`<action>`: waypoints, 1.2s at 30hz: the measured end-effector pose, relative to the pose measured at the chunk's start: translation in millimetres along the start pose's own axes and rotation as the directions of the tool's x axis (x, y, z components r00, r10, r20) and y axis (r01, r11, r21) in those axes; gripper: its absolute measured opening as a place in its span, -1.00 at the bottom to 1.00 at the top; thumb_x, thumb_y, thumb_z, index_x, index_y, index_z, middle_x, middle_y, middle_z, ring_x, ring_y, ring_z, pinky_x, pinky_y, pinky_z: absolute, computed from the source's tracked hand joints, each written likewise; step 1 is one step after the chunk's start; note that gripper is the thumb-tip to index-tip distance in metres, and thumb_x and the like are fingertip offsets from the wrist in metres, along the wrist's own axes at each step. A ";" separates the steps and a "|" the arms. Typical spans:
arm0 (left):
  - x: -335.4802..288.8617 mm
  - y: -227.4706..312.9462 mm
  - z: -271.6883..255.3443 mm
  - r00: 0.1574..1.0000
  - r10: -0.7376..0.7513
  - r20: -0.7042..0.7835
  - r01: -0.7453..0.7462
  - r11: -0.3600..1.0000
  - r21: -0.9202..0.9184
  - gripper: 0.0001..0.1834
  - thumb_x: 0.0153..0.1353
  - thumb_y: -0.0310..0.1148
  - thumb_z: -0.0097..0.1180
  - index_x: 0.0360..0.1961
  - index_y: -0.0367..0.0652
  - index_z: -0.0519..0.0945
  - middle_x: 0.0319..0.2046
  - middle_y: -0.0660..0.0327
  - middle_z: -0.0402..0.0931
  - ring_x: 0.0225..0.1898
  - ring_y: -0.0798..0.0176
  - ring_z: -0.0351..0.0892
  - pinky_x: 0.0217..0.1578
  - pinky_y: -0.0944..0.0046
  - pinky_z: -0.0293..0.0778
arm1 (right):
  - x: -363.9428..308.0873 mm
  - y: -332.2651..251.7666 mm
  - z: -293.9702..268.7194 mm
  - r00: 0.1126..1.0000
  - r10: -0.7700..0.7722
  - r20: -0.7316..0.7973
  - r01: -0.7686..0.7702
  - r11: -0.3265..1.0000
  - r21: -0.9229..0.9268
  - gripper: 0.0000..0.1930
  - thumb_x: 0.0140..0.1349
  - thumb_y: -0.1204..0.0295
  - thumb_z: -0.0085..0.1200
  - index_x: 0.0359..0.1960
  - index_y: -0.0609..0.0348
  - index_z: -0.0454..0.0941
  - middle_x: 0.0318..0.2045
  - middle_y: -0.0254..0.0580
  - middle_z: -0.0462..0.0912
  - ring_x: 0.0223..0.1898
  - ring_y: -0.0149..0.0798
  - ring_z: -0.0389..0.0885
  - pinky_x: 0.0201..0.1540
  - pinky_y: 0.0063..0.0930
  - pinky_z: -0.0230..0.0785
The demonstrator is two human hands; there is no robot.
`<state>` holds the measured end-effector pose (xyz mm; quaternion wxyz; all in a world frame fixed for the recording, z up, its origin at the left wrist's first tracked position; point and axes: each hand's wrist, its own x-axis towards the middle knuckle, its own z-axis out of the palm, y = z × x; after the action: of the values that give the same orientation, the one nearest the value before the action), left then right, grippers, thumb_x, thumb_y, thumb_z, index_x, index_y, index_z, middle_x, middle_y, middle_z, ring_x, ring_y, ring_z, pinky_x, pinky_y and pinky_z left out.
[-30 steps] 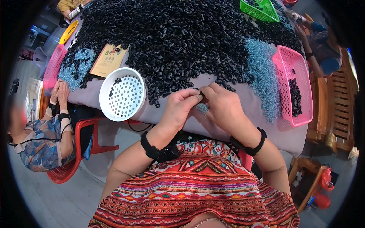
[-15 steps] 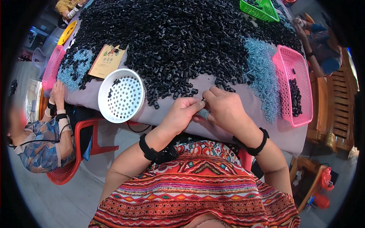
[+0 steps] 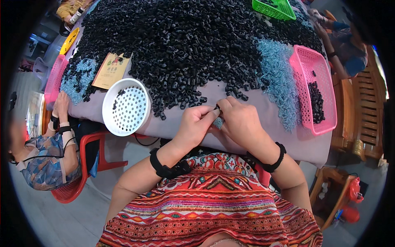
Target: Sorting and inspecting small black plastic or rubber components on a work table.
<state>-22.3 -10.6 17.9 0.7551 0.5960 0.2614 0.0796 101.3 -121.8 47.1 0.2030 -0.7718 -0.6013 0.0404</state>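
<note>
My left hand (image 3: 195,123) and my right hand (image 3: 240,121) meet at the near edge of the table, fingertips pinched together on a small black ring piece (image 3: 217,108). A few pale blue pieces (image 3: 219,122) show between the two hands. Just beyond my fingers lies a huge heap of black ring pieces (image 3: 185,45) that covers most of the grey tabletop (image 3: 173,123). Both wrists wear black bands.
A white perforated round bowl (image 3: 125,107) sits left of my hands. A pink basket (image 3: 314,94) with black pieces stands at the right beside a strip of blue pieces (image 3: 279,78). A green basket (image 3: 273,8) is at the back. Other people sit at the left (image 3: 45,156) and far right (image 3: 345,45).
My hands have stayed together at the table edge, with only small finger movements on the piece between them.
</note>
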 end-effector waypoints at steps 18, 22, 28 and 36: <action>10.1 20.1 -31.7 0.983 0.186 0.001 -0.175 0.923 0.344 -0.73 0.36 -0.33 0.08 -0.04 -0.27 0.60 -0.34 0.23 0.63 -0.39 0.46 0.57 -0.35 0.43 0.47 | -67.7 113.2 -123.7 0.730 0.468 -0.499 -0.520 0.853 0.039 -0.65 0.16 0.31 0.32 -0.07 0.20 0.60 -0.52 -0.23 0.58 -0.51 -0.45 0.46 -0.42 -0.49 0.35; 13.4 16.3 -33.6 0.907 0.399 0.136 -0.326 0.462 0.825 -0.73 0.18 -0.44 0.21 -0.08 -0.19 0.61 -0.37 0.18 0.55 -0.40 0.29 0.58 -0.37 0.31 0.48 | -94.2 151.3 -136.1 0.696 0.484 -0.530 -0.651 0.737 -0.182 -0.57 0.13 0.31 0.30 0.04 0.14 0.54 -0.44 -0.15 0.57 -0.40 -0.19 0.57 -0.29 -0.33 0.42; 20.5 13.4 -32.2 0.868 0.452 0.205 -0.329 0.215 0.919 -0.75 0.10 -0.45 0.24 -0.16 -0.15 0.60 -0.34 0.15 0.51 -0.36 0.08 0.59 -0.33 0.17 0.51 | -54.4 110.8 -74.6 0.901 0.328 -0.284 -0.325 0.944 0.060 -0.74 0.15 0.37 0.24 -0.17 0.23 0.59 -0.26 -0.03 0.62 -0.25 0.01 0.62 -0.19 -0.23 0.45; 26.2 16.7 -25.5 0.865 0.452 0.220 -0.337 0.196 0.921 -0.85 0.10 -0.46 0.22 -0.28 -0.15 0.55 -0.38 0.15 0.47 -0.37 0.06 0.58 -0.36 0.11 0.48 | -36.8 94.8 -36.9 0.979 0.206 0.005 -0.206 0.978 -0.041 -0.79 0.10 0.51 0.12 -0.19 0.18 0.61 -0.26 -0.07 0.57 -0.19 0.04 0.61 -0.14 -0.17 0.48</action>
<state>-9.3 27.2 21.9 0.2037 0.9609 0.1331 0.1322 189.0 -184.9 39.9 0.1791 -0.8336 -0.5198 0.0528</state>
